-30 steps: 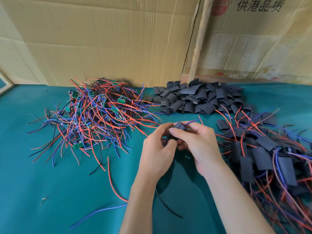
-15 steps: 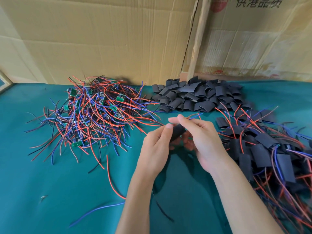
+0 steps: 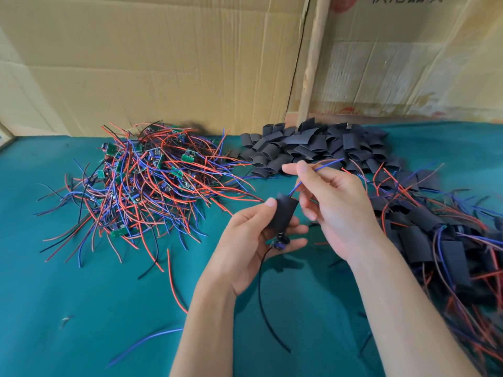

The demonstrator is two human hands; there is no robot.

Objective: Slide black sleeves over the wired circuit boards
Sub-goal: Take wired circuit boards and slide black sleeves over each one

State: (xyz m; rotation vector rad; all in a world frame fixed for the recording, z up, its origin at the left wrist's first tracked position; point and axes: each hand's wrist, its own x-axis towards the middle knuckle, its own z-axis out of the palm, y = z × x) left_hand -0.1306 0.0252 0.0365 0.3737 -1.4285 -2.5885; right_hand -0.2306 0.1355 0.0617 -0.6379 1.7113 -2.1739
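A teal cloth-covered surface (image 3: 68, 308) carries a tangled heap of red, blue and black wired green circuit boards (image 3: 141, 186). The left hand (image 3: 253, 240) grips 1 flat black sleeve (image 3: 283, 213) between thumb and curled fingers. The right hand (image 3: 334, 205) pinches its thin blue wire (image 3: 324, 165) above.

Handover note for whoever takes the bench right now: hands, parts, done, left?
Left hand grips a black sleeve with a circuit board poking out below it.
Right hand pinches the blue and red wires coming out of the sleeve's top.
Unsleeved wired boards piled left; empty sleeves at the back; sleeved boards piled right.
Done: the right pile.
Left: seat this board fully in the sleeve, then work through the left pile.
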